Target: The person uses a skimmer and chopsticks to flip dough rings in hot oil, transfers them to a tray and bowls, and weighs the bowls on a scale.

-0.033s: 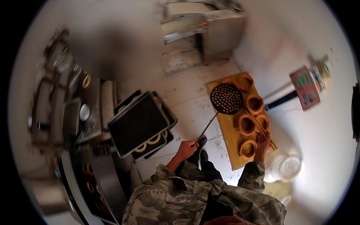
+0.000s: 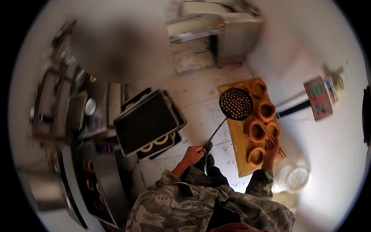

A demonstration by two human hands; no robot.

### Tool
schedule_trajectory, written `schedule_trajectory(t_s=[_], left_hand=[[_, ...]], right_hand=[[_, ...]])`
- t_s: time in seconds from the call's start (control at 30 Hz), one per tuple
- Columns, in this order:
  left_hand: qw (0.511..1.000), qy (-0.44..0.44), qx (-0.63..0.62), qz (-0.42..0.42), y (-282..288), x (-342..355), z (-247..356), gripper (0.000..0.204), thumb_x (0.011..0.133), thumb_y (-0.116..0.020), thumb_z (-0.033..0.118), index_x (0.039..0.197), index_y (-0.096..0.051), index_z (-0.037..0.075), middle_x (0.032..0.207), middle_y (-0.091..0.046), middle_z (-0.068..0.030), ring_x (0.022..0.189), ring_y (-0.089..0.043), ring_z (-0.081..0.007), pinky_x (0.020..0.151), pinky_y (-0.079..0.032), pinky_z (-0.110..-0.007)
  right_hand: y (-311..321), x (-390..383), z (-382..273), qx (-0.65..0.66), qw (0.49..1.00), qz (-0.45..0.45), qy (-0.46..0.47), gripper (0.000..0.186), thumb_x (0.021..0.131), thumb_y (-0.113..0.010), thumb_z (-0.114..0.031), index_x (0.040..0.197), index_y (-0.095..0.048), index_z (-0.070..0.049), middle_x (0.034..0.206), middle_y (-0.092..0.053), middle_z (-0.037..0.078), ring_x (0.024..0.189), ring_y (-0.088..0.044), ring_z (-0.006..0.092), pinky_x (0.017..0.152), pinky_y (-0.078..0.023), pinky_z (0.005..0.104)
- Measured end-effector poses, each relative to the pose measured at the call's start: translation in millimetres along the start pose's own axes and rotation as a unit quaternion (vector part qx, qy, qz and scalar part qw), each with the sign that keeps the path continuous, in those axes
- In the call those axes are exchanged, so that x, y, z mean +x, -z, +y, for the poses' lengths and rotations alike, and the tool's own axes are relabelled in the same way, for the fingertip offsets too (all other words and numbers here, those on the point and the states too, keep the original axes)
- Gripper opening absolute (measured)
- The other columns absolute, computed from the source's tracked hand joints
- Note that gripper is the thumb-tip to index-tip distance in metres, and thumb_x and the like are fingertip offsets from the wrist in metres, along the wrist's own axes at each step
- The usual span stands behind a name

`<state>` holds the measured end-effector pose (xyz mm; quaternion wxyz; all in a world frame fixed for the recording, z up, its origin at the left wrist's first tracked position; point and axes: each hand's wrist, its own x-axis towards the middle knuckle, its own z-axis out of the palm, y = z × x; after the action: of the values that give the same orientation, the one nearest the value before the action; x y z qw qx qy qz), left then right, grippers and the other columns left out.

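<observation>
My left hand (image 2: 193,155) is closed around the thin handle of a dark, round skimmer (image 2: 235,103) full of holes. The skimmer's head hangs over the left side of a wooden board (image 2: 239,154). In my right hand (image 2: 272,150), at the board's right edge, is a pair of long chopsticks (image 2: 265,127), whose far tips reach the skimmer's rim. Several reddish-brown bread rings (image 2: 256,156) lie on the board, some of them stacked or overlapping. The skimmer partly covers a ring at the far end.
Stacked dark trays (image 2: 147,123) stand at the left, pale dough rings (image 2: 160,140) showing on a lower one. An oven (image 2: 110,181) with browned rings inside is at the lower left. A white bucket (image 2: 296,178) stands right of the board. A machine (image 2: 239,36) stands at the back.
The surroundings have shifted slightly to the right in the picture. Both hands keep their holds, and the skimmer stays over the board.
</observation>
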<state>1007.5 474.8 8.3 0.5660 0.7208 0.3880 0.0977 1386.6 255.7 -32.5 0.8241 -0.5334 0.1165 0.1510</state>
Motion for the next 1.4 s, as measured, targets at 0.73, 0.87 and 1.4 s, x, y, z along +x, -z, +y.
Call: schedule_trajectory(t_s=[0.73, 0.87, 1.4], left_hand=[[0.737, 0.214, -0.126, 0.628, 132, -515, -197, 0.015, 0.075, -0.061, 0.011, 0.086, -0.068, 0.004, 0.069, -0.061, -0.0178, 0.059, -0.060, -0.0273, 0.057, -0.047, -0.036], [0.654, 0.286, -0.147, 0.684, 144, -590, -232, 0.017, 0.076, -0.060, 0.011, 0.088, -0.068, 0.001, 0.068, -0.062, -0.0170, 0.058, -0.060, -0.0227, 0.057, -0.047, -0.035], [0.357, 0.363, -0.264, 0.819, 267, -734, -329, 0.017, 0.079, -0.057, 0.008, 0.087, -0.068, -0.003, 0.056, -0.055, -0.0027, 0.049, -0.051, -0.0073, 0.047, -0.042, -0.026]], right_hand=[[-317, -524, 312, -0.253, 0.738, -0.558, -0.282, 0.032, 0.094, -0.057, -0.036, 0.114, -0.059, -0.011, 0.104, -0.068, 0.007, 0.093, -0.067, 0.0183, 0.082, -0.048, 0.0323], [-321, -676, 359, -0.269, 0.678, -0.601, -0.326, 0.030, 0.091, -0.063, -0.032, 0.110, -0.060, -0.009, 0.102, -0.069, 0.007, 0.091, -0.068, 0.0186, 0.078, -0.050, 0.0307], [-327, -1078, 607, -0.329, 0.409, -0.761, -0.382, 0.033, 0.092, -0.061, -0.035, 0.111, -0.060, -0.008, 0.101, -0.069, 0.011, 0.088, -0.070, 0.0229, 0.068, -0.054, 0.0301]])
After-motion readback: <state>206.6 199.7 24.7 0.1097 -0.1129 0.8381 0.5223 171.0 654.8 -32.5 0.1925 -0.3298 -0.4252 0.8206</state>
